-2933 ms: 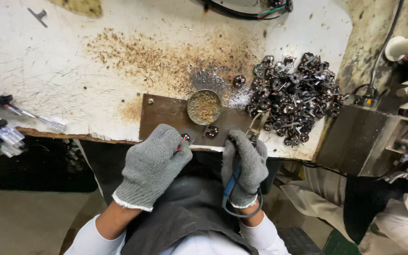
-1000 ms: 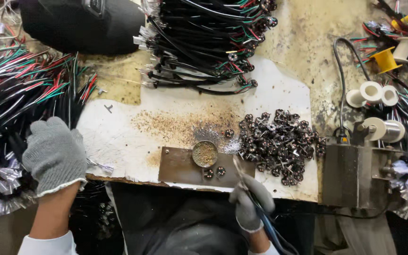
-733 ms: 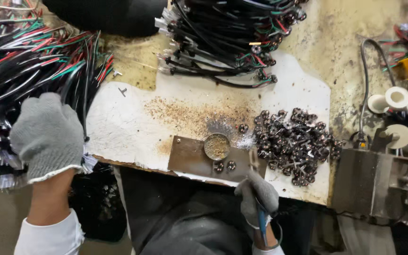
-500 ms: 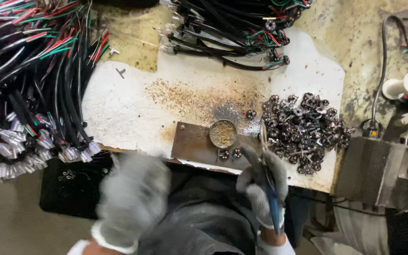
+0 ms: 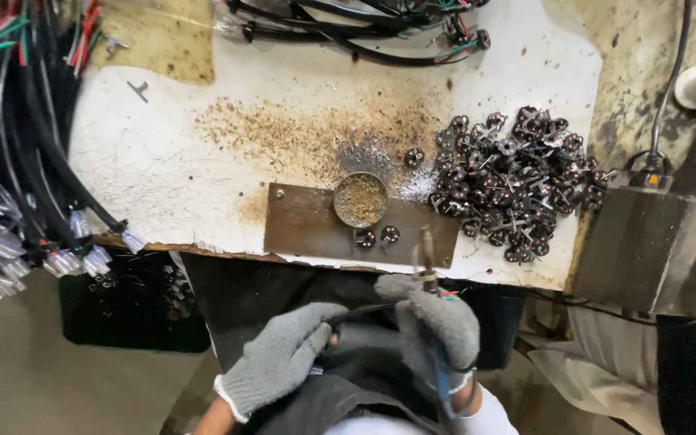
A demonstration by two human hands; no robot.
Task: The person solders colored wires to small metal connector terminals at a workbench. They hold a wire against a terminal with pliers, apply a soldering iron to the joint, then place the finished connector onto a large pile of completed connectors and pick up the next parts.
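Both hands wear grey knit gloves and sit below the bench's near edge, over my lap. My left hand pinches a black cable that runs toward my right hand. My right hand grips a soldering iron with a blue handle, its tip pointing up at the brown metal plate. On that plate sit a small round tin of flux and two small black sockets.
A heap of several small black sockets lies on the white, stained bench at right. Bundles of black, red and green wires hang at left and along the far edge. A grey metal box stands at right.
My left hand came back from the wire bundles at far left to my lap and now holds a black cable. The right hand kept the soldering iron. The view shifted left and down.
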